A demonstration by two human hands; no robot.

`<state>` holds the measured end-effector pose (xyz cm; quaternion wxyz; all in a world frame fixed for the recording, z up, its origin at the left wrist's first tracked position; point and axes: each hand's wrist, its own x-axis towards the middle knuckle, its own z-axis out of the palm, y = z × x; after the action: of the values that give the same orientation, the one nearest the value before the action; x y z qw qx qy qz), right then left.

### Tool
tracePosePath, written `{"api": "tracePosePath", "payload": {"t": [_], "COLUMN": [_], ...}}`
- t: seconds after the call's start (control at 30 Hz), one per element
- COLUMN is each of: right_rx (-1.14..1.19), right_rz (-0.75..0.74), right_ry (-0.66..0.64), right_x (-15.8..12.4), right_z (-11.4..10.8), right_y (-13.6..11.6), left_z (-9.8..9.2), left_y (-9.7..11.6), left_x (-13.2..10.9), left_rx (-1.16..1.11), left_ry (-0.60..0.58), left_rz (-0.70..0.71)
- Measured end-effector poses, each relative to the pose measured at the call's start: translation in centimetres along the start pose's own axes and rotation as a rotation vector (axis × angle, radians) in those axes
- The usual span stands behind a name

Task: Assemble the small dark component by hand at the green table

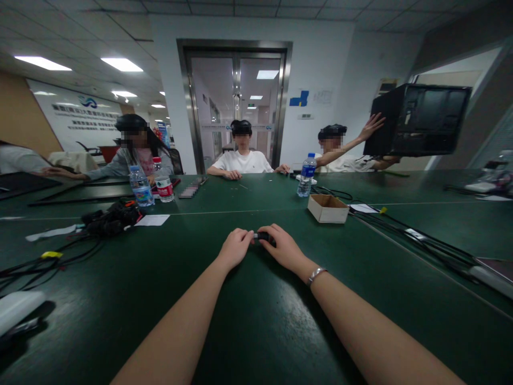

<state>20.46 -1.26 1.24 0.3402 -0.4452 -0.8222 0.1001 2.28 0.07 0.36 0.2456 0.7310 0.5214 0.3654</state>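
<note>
currently small black item (262, 236) btwn hands on table (120, 267), long axis left-right; left hand (235, 247) & right hand (284, 248) each clamp one end.

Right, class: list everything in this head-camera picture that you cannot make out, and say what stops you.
All in the head view:
- the small dark object: mostly covered by the left hand and the right hand, so its kind is unclear.
- the cardboard box: its near wall hides the contents.
- the white item: cut off by the left edge.
- the wall sign: lettering too small.
</note>
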Motion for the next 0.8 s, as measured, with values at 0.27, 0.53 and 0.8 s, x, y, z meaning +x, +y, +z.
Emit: {"api": "tracePosePath", "payload": {"t": [0.27, 0.53, 0.8], "right_rx": [-0.007, 0.006, 0.005], "right_rz": [-0.001, -0.010, 0.011], "right_ry": [0.002, 0.004, -0.006], "right_x": [-0.02, -0.09, -0.09], "right_z": [-0.05, -0.06, -0.30], "right_y": [0.36, 0.31, 0.21], "left_z": [0.26, 0.02, -0.06], "left_y": [-0.13, 0.29, 0.55], "left_x": [0.00, -0.08, -0.31], "left_rx": [-0.187, 0.005, -0.047], "left_ry": [0.004, -0.018, -0.028], "left_rz": [0.025, -0.001, -0.012]}}
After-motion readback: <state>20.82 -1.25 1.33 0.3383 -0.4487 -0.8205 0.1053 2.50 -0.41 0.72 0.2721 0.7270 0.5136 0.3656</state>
